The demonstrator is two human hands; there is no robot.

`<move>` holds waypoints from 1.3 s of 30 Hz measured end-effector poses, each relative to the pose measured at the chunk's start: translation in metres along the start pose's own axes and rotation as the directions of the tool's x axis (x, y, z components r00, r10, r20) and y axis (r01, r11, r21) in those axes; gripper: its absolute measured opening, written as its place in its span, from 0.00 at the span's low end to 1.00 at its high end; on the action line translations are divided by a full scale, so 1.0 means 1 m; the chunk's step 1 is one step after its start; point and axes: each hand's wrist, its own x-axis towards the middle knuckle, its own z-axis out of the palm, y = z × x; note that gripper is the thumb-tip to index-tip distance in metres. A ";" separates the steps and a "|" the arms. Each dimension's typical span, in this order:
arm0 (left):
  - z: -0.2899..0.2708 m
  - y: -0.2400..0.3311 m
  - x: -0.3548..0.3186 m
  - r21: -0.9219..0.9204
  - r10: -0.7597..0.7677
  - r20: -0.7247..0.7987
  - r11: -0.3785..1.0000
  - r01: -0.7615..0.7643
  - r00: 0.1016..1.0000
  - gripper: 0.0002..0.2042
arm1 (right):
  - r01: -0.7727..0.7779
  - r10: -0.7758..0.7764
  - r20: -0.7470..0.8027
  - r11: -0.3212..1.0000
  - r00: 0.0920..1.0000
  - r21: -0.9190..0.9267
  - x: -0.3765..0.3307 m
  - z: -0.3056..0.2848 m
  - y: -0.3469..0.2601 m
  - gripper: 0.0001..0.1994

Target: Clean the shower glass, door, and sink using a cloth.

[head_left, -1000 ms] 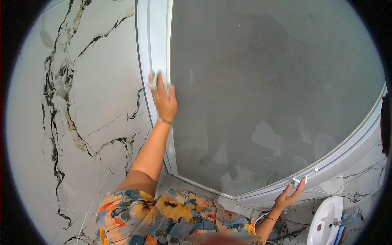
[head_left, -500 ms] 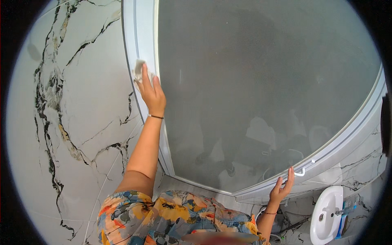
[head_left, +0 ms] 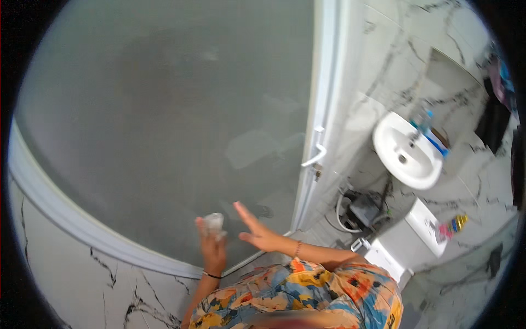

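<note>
In front of the lower part of a grey frosted door panel [head_left: 164, 137], my left hand [head_left: 212, 248] holds a crumpled white cloth [head_left: 215, 221]. The cloth bunches at the fingers, and I cannot tell whether it touches the panel. Just right of it, my right hand [head_left: 259, 234] is open and holds nothing, with its fingers stretched up and left and its thumb apart. A white door handle [head_left: 315, 157] sits on the white door frame [head_left: 329, 60], up and right of my right hand.
To the right, a white washbasin [head_left: 408, 153] hangs on the marbled wall. Below it are a white toilet [head_left: 383, 260] and a dark grey object [head_left: 364, 209] with hoses. A yellow-and-pink bottle [head_left: 453, 226] stands on the cistern [head_left: 426, 227]. Dark clothes [head_left: 493, 123] hang at far right.
My view has swung to the right. My left hand with the cloth has left the left frame edge and come down before the panel. My right hand has moved in close beside it.
</note>
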 end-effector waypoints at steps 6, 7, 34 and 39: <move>0.014 0.023 0.012 -0.236 0.182 0.334 0.966 -0.105 0.925 0.33 | -0.371 0.498 0.132 0.418 0.857 0.829 -0.003 0.023 -0.004 0.27; 0.006 0.022 0.015 -0.240 0.193 0.339 0.964 -0.114 0.921 0.33 | -0.383 0.551 0.168 0.301 0.817 0.873 -0.001 0.018 -0.004 0.27; -0.133 -0.130 0.006 0.643 0.230 -0.669 0.657 0.394 0.707 0.31 | 0.845 -0.572 0.746 -0.161 0.341 -0.510 0.230 -0.026 -0.130 0.28; -0.147 -0.155 -0.014 0.711 0.260 -0.638 0.561 0.424 0.725 0.30 | 0.387 -0.755 0.417 -0.232 0.506 -0.892 0.270 -0.104 -0.195 0.23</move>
